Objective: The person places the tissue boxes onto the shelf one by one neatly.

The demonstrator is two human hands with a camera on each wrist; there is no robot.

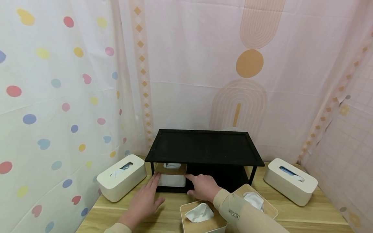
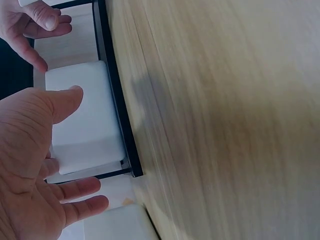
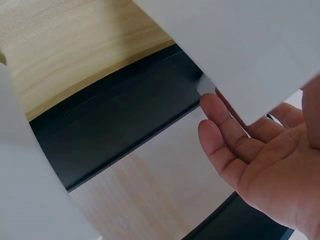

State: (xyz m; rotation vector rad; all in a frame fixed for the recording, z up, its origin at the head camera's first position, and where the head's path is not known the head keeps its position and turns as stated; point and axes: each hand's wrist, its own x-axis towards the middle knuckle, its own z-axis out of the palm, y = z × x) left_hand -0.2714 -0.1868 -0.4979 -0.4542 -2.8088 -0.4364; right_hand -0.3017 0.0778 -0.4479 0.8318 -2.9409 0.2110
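A square white tissue box with a wood-look lid and a tissue on top stands at the left end of the black rack's lower level. My left hand has its fingers straight along the box's left side, with the thumb spread away. At the box's right front edge, the index finger of my right hand reaches out and touches it, the other fingers loosely bent. In the left wrist view, the white face of that box shows between both hands. Neither hand is curled round it.
The black rack stands against the curtain. Two similar wood-lidded tissue boxes, one in front and one farther right, sit under my right forearm. Long cream tissue boxes flank the rack, left and right.
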